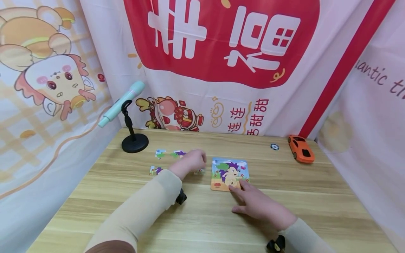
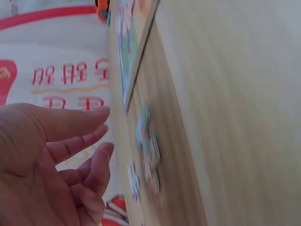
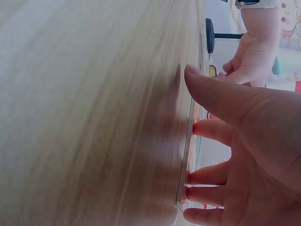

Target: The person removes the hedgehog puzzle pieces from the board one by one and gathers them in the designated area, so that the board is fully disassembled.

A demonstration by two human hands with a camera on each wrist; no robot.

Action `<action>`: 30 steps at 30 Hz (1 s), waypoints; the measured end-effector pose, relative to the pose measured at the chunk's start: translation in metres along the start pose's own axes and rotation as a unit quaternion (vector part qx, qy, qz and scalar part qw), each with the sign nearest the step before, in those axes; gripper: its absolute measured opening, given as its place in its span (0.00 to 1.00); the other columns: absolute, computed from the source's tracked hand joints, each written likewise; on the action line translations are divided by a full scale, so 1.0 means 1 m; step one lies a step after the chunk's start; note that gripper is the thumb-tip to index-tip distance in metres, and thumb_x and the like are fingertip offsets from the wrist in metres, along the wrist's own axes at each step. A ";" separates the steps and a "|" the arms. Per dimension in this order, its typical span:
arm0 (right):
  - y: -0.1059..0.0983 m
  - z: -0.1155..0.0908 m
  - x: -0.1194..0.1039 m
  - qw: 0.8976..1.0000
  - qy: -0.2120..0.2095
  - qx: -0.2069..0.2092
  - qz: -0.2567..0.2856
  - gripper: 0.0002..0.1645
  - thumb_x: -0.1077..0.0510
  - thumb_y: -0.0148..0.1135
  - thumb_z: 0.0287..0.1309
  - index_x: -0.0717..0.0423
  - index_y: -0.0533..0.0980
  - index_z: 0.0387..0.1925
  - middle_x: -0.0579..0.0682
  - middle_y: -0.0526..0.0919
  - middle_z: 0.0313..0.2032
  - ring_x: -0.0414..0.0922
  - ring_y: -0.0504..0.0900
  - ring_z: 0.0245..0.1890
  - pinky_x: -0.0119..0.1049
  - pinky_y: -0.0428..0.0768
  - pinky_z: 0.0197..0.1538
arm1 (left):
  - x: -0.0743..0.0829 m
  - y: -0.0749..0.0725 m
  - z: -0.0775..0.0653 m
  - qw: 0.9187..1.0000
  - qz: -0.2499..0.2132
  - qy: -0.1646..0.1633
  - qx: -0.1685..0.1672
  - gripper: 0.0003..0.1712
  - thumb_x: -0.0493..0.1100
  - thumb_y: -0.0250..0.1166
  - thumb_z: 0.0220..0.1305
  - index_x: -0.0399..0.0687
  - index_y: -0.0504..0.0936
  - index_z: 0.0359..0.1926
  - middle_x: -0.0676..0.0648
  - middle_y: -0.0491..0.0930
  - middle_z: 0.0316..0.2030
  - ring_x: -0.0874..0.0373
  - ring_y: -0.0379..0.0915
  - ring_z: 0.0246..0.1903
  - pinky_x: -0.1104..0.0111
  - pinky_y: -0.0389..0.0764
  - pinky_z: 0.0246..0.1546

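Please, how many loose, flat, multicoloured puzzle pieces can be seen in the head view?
4 visible: far-left piece, far-right piece, near-left piece, near-right piece. The bare left hand may hide more.

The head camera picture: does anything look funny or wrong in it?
Yes, the cartoon creature on the left curtain is upside down, its head below its body. On the table, nothing looks spilled or broken; the loose puzzle pieces beside the hedgehog board seem normal for a puzzle.
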State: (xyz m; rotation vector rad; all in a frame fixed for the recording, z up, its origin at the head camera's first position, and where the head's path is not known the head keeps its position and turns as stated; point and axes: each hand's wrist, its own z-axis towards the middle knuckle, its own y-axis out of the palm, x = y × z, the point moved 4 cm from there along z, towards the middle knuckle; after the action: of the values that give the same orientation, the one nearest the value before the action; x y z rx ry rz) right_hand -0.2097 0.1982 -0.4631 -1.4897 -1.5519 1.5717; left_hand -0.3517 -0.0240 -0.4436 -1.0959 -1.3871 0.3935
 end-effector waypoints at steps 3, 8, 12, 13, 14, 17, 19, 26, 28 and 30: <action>0.000 0.000 0.000 1.000 -0.001 0.001 -0.004 0.45 0.33 0.64 0.57 0.39 0.62 0.73 0.64 0.50 0.74 0.63 0.52 0.72 0.60 0.55 0.68 | 0.014 0.018 -0.004 0.998 -0.006 0.042 -0.045 0.13 0.39 0.73 0.55 0.47 0.80 0.41 0.48 0.78 0.36 0.53 0.73 0.33 0.61 0.75 0.36; 0.001 0.000 0.000 1.000 -0.008 0.003 -0.006 0.45 0.34 0.64 0.58 0.39 0.63 0.73 0.65 0.51 0.74 0.64 0.53 0.71 0.61 0.57 0.67 | 0.030 0.040 -0.010 0.993 0.051 0.074 -0.073 0.22 0.47 0.78 0.50 0.49 0.79 0.43 0.51 0.78 0.38 0.57 0.72 0.36 0.63 0.75 0.39; 0.001 0.000 0.001 1.000 -0.009 0.006 0.001 0.44 0.35 0.64 0.59 0.40 0.63 0.73 0.64 0.50 0.74 0.63 0.52 0.72 0.61 0.57 0.67 | 0.037 0.046 -0.014 0.992 0.082 0.072 -0.062 0.19 0.47 0.78 0.51 0.49 0.78 0.40 0.53 0.76 0.33 0.57 0.72 0.32 0.64 0.75 0.35; 0.002 0.000 0.001 1.000 -0.011 0.008 0.002 0.44 0.35 0.64 0.59 0.40 0.63 0.73 0.64 0.50 0.74 0.63 0.52 0.72 0.61 0.57 0.67 | 0.038 0.046 -0.015 0.992 0.086 0.072 -0.060 0.18 0.46 0.77 0.51 0.49 0.79 0.39 0.53 0.76 0.32 0.57 0.72 0.31 0.65 0.75 0.34; 0.002 -0.001 0.001 1.000 -0.014 0.011 0.003 0.44 0.35 0.64 0.59 0.41 0.63 0.73 0.64 0.49 0.74 0.63 0.51 0.72 0.61 0.57 0.67 | 0.039 0.046 -0.016 0.992 0.085 0.071 -0.060 0.17 0.45 0.77 0.52 0.49 0.78 0.38 0.53 0.76 0.30 0.57 0.72 0.30 0.65 0.75 0.33; 0.001 -0.002 -0.001 0.999 -0.026 0.021 -0.005 0.45 0.36 0.64 0.59 0.40 0.61 0.74 0.64 0.48 0.75 0.64 0.52 0.72 0.61 0.57 0.67 | 0.043 0.046 -0.019 0.992 0.082 0.072 -0.062 0.16 0.43 0.77 0.52 0.47 0.78 0.36 0.52 0.75 0.29 0.57 0.71 0.29 0.66 0.74 0.31; 0.001 -0.002 -0.002 0.999 -0.034 0.023 -0.017 0.45 0.36 0.63 0.60 0.40 0.59 0.75 0.62 0.48 0.75 0.65 0.52 0.71 0.61 0.58 0.66 | 0.043 0.047 -0.019 0.992 0.080 0.072 -0.062 0.16 0.43 0.77 0.52 0.46 0.78 0.37 0.52 0.75 0.28 0.57 0.71 0.29 0.66 0.74 0.31; 0.002 0.000 -0.003 0.999 -0.027 -0.009 -0.035 0.44 0.33 0.59 0.62 0.42 0.59 0.75 0.52 0.54 0.75 0.66 0.49 0.72 0.63 0.57 0.66 | 0.043 0.047 -0.018 0.993 0.078 0.067 -0.064 0.17 0.46 0.77 0.54 0.48 0.78 0.38 0.52 0.75 0.29 0.57 0.71 0.30 0.65 0.74 0.32; 0.002 0.001 -0.003 0.999 -0.024 -0.012 -0.036 0.44 0.33 0.59 0.62 0.41 0.59 0.75 0.51 0.54 0.75 0.65 0.48 0.72 0.63 0.57 0.66 | 0.042 0.048 -0.017 0.993 0.075 0.066 -0.063 0.17 0.46 0.77 0.53 0.48 0.77 0.38 0.53 0.75 0.30 0.57 0.72 0.30 0.65 0.74 0.33; 0.003 0.002 -0.002 0.999 -0.024 -0.013 -0.037 0.44 0.33 0.58 0.62 0.41 0.59 0.75 0.51 0.54 0.75 0.65 0.48 0.72 0.63 0.57 0.66 | 0.040 0.048 -0.016 0.994 0.069 0.065 -0.062 0.17 0.46 0.77 0.53 0.49 0.77 0.37 0.53 0.75 0.30 0.57 0.71 0.30 0.65 0.74 0.32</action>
State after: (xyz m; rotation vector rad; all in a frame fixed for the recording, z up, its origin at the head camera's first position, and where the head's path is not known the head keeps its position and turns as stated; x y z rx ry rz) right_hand -0.2098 0.1949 -0.4653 -1.4023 -1.6410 1.5606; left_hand -0.3114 0.0250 -0.4551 -1.3016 -1.2381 0.3315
